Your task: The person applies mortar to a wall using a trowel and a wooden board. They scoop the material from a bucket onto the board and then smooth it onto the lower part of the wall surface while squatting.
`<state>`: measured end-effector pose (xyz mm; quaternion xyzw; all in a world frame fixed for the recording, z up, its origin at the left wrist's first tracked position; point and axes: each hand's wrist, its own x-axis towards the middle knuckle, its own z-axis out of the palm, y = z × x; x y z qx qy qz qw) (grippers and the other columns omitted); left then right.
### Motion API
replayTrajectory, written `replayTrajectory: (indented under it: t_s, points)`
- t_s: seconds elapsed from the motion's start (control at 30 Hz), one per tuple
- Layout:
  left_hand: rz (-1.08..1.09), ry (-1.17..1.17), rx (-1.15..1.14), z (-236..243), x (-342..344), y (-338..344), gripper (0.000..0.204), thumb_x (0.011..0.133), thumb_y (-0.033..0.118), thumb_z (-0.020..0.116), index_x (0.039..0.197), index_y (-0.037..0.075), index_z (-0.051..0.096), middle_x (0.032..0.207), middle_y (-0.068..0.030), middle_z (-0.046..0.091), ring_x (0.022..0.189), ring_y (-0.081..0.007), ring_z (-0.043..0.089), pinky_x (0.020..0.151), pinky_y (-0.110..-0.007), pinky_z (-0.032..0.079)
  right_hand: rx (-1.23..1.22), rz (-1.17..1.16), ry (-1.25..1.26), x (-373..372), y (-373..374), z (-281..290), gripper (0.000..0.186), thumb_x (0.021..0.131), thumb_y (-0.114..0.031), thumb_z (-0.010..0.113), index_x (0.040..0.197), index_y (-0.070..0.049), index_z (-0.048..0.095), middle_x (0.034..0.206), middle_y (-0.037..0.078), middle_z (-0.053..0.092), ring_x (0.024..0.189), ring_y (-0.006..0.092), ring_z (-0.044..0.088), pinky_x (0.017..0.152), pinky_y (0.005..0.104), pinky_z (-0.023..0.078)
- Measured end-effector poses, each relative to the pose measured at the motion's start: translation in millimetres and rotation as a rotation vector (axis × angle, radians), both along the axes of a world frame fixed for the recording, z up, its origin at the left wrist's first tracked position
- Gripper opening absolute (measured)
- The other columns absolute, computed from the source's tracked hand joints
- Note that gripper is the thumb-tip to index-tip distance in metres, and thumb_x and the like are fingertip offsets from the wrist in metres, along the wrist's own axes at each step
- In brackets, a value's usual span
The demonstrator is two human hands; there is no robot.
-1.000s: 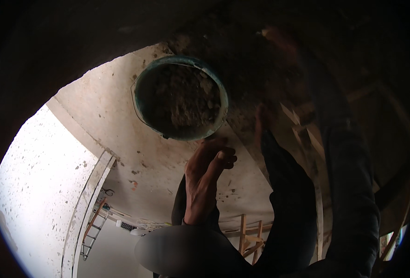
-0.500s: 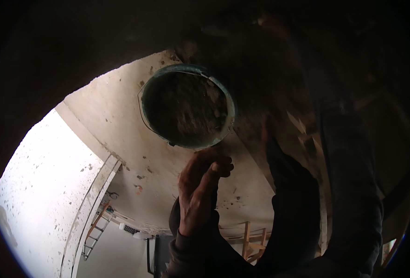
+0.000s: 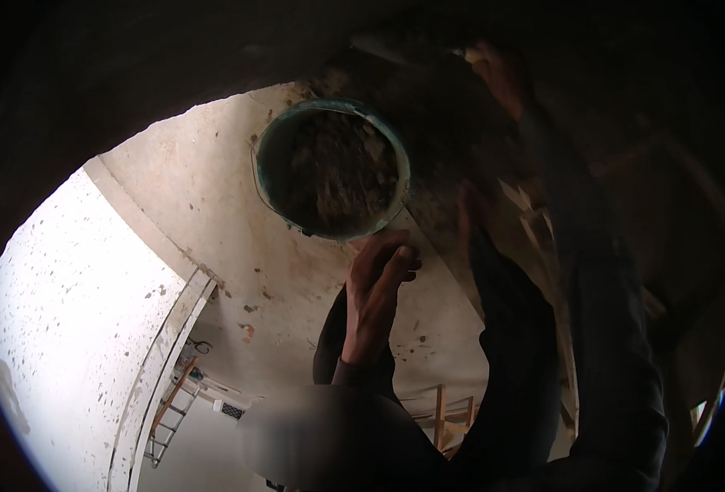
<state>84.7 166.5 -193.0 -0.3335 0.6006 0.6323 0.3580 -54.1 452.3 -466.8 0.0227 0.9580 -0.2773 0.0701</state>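
Holding a pale-handled tool (image 3: 466,55) in the right hand (image 3: 502,78), grip closed, beyond the green bucket (image 3: 403,168), in from the floor's (image 3: 215,180) left edge, already loaded with dark lumps (image 3: 342,176); curling the left hand (image 3: 375,283) just below, cannot tell around what, nor the amount remaining

A pale, stained floor (image 3: 202,184) is spreading out; a bright, speckled surface (image 3: 75,279) is gleaming at left; a ladder (image 3: 168,427) is showing beyond; deep shadow (image 3: 133,57) is covering the top.

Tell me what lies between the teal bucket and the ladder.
Head view: between bucket and ladder lies stained pale floor, with a dark looped item near the latter.
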Motion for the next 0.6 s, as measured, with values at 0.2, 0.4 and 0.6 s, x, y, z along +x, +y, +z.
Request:
replayTrajectory:
  t_s: [0.2, 0.4, 0.6]
  points:
    - [-0.094, 0.028, 0.004, -5.4, 14.9, 5.5, 0.028, 0.089, 0.022, 0.055, 0.106, 0.000, 0.059, 0.091, -0.0097, 0.063, 0.081, -0.0169, 0.062, 0.071, -0.031, 0.049, 0.033, -0.026, 0.203, 45.4, -35.1, 127.6, 0.032, 0.074, -0.017, 0.072, 0.102, -0.006, 0.061, 0.090, 0.012, 0.063, 0.083, 0.0318, 0.061, 0.075, 0.0429, 0.048]
    - [-0.037, 0.005, 0.005, -12.2, 30.3, -1.9, 0.028, 0.088, 0.022, 0.055, 0.106, 0.000, 0.059, 0.088, -0.0085, 0.064, 0.078, -0.0163, 0.062, 0.069, -0.030, 0.048, 0.187, 0.059, 0.215, 106.3, -82.5, 178.1, 0.036, 0.063, -0.013, 0.073, 0.097, -0.012, 0.062, 0.090, 0.005, 0.060, 0.086, 0.0249, 0.058, 0.081, 0.0398, 0.046]
    - [-0.013, -0.016, 0.036, -11.9, 31.0, -5.9, 0.029, 0.089, 0.023, 0.055, 0.106, 0.000, 0.059, 0.090, -0.0077, 0.062, 0.080, -0.0159, 0.062, 0.070, -0.029, 0.047, -0.006, -0.305, -0.133, 134.6, -75.1, 155.5, 0.042, 0.071, -0.016, 0.070, 0.111, -0.010, 0.059, 0.108, 0.009, 0.061, 0.101, 0.0303, 0.057, 0.088, 0.0414, 0.044]
